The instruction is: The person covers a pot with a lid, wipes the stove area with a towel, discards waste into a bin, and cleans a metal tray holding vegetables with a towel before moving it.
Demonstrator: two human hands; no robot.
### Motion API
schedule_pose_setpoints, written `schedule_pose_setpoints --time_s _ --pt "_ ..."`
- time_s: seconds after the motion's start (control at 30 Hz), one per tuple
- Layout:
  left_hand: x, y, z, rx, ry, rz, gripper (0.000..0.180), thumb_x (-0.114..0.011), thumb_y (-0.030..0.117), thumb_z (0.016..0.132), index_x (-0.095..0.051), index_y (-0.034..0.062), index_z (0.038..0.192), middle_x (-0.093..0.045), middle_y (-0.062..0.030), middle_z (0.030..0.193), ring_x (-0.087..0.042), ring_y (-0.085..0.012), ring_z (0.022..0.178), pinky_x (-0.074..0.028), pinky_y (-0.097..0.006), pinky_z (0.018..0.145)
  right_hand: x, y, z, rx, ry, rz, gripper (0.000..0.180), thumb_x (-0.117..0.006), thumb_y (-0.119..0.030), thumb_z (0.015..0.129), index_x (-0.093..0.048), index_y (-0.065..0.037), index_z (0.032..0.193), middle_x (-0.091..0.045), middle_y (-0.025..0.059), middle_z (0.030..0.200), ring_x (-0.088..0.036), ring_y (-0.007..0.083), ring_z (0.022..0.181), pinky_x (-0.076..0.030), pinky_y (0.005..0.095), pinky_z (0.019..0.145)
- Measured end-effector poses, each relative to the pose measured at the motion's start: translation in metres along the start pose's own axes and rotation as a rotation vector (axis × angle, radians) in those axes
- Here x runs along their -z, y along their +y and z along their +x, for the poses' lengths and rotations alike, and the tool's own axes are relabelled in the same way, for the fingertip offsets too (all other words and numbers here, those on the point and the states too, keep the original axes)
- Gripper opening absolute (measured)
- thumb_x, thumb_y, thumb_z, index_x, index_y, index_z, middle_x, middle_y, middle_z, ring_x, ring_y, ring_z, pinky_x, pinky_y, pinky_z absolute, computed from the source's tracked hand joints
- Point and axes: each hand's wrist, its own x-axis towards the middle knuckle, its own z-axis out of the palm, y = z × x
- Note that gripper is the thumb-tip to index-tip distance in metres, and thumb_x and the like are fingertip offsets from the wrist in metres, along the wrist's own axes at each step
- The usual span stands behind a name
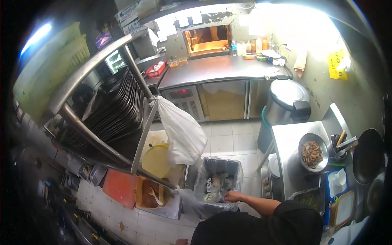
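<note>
My right hand (233, 197) reaches over the right side of a grey waste bin (240, 171) lined with a clear plastic bag. Its fingers look curled together, and whatever they may hold is too small to make out. Inside the bin lies mixed rubbish (218, 184), with pale and dark scraps. Only a small part of my left hand (181, 241) shows at the lower edge, beside my black shirt; its fingers are hidden. A white plastic bag (181, 132) hangs from the metal rack just beyond the bin.
A steel rack (92, 143) with stacked black trays stands left. Below it sit a red board (119, 188) and a sauce container (143, 201) with a spoon. On the right, a steel table (296, 136) bears a bowl of cooked meat (311, 154). A pedal bin (288, 102) stands beyond.
</note>
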Motion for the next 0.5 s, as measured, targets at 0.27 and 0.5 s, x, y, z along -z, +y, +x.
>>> schedule_pose_setpoints --time_s 0.27,0.5 --pt "0.027 0.037 0.019 -0.027 0.069 -0.125 0.024 -0.052 0.028 0.077 -0.063 0.0096 0.088 -0.064 -0.01 0.084 -0.06 -0.0275 0.082 -0.047 -0.036 0.072 0.007 -0.052 -0.002 0.187 0.122 0.115 0.04 -0.052 -0.04 0.078 -0.059 -0.006 0.1 -0.062 0.0124 0.089 -0.058 0.0265 0.08 -0.043 0.0373 0.072" --pt "0.034 0.016 -0.005 0.089 -0.006 -0.013 0.032 -0.049 0.029 0.079 -0.06 0.0032 0.095 -0.06 -0.015 0.096 -0.057 -0.0306 0.091 -0.044 -0.041 0.08 0.089 -0.252 -0.087 0.759 -0.628 0.555 0.041 -0.055 -0.041 0.081 -0.056 0.0 0.088 -0.057 0.0078 0.083 -0.053 0.0171 0.081 -0.041 0.0299 0.072"
